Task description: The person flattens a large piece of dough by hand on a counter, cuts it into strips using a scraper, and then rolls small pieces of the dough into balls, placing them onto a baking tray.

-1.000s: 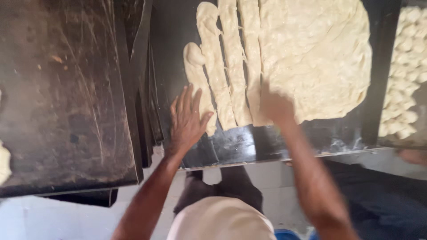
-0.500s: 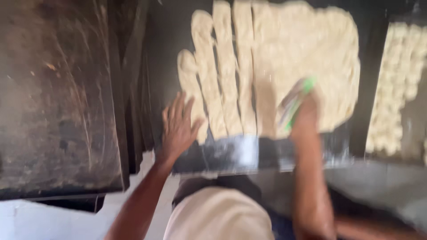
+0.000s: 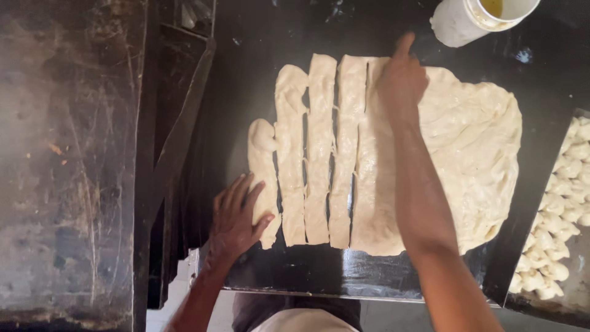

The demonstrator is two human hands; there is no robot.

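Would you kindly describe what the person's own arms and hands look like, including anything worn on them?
Both arms are bare for as far as the head view shows: no sleeves or cuffs. The left hand and right hand wear no gloves, and no rings, watch or bracelets can be seen. The forearms are slim and uncovered. A pale garment shows at the bottom edge, by the body.

Head camera, straight down, close overhead

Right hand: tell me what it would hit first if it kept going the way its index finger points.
The right hand points up the black board; beyond the dough sheet edge, probably the white cup, slightly right.
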